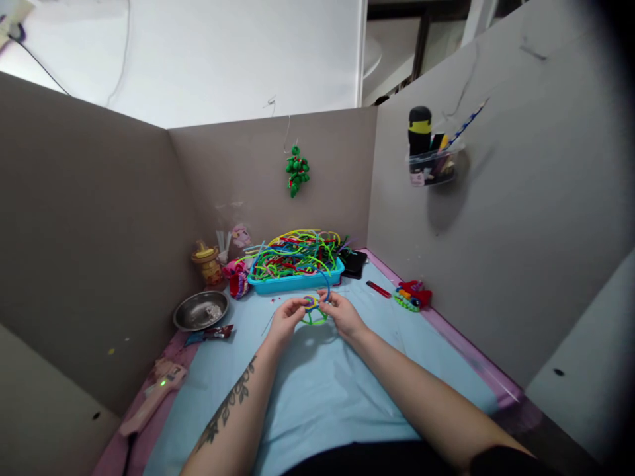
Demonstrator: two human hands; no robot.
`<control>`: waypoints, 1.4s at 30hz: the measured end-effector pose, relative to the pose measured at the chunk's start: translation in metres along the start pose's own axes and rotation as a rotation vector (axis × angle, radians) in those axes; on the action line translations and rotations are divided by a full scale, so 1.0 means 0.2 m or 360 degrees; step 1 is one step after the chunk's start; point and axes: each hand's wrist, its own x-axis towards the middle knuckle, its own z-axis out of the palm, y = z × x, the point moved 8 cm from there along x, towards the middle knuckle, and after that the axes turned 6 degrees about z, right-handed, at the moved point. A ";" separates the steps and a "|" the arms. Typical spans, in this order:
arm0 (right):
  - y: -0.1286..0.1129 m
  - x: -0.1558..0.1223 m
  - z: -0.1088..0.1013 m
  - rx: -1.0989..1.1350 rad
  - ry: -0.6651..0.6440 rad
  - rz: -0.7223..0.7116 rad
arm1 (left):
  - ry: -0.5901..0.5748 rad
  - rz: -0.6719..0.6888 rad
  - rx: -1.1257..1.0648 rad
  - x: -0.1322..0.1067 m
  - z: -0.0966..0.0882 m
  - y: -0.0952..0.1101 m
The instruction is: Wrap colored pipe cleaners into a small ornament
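Observation:
Between my hands is a small round pipe-cleaner piece (314,318), with a green spoked frame and yellow, purple and blue coils at its centre. My left hand (288,317) pinches its left side near the coils. On the other side, the fingers of my right hand (344,315) are closed at the coil's edge, where a blue pipe cleaner (328,284) rises in a curved loop. Fingertips partly hide the coils. The piece is held just above the light blue cloth (327,390).
Behind my hands stands a blue tray (278,285) heaped with pipe cleaners. To the left are a metal bowl (186,318), pliers (211,334) and a pink glue gun (156,400). At right lie a red cutter (378,289) and a colourful piece (414,295). Grey partitions (327,158) enclose the table.

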 end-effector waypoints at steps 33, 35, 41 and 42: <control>0.09 -0.03 0.08 0.0121 -0.0290 0.0473 | -0.0212 0.0028 0.0060 -0.01 0.04 0.02; 0.10 -0.03 0.07 0.0207 -0.0287 0.0507 | -0.0175 0.0061 0.0126 0.00 0.03 0.02; 0.14 0.00 0.01 0.0411 -0.0087 0.0483 | 0.0254 0.0348 0.0691 0.00 -0.08 0.09; 0.14 0.00 0.00 0.0418 -0.0045 0.0470 | 0.0265 0.0379 0.0778 -0.01 -0.08 0.10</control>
